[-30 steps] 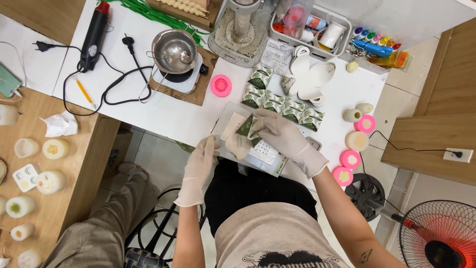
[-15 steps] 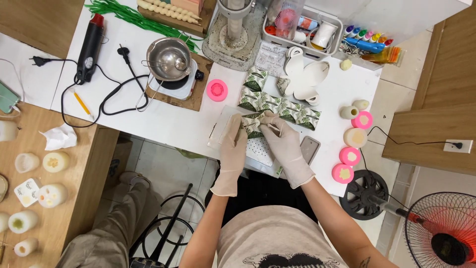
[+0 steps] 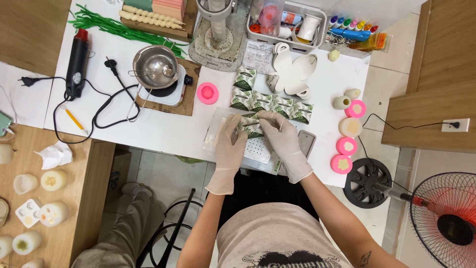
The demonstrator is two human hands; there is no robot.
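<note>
Both my hands wear pale gloves and meet over a small green-and-white leaf-patterned packet point(image 3: 251, 125) at the white table's front edge. My left hand point(image 3: 229, 144) pinches the packet's left end. My right hand point(image 3: 281, 139) holds its right end with the fingers curled on top. The packet lies over a white dotted sheet point(image 3: 258, 147) on a clear flat mat point(image 3: 214, 133). Several matching packets point(image 3: 270, 102) stand in a row just beyond my hands.
A steel pot point(image 3: 154, 65) sits on a small hotplate, a pink round mould point(image 3: 207, 92) beside it. A black heat gun point(image 3: 77, 63) and cables lie left. Pink moulds and candles point(image 3: 348, 127) line the right edge. A phone point(image 3: 306, 143) lies by my right wrist. A fan point(image 3: 445, 218) stands on the floor.
My left hand rose from below the table edge to the packet. Both hands now grip it together, further onto the table. The camera view shifted slightly.
</note>
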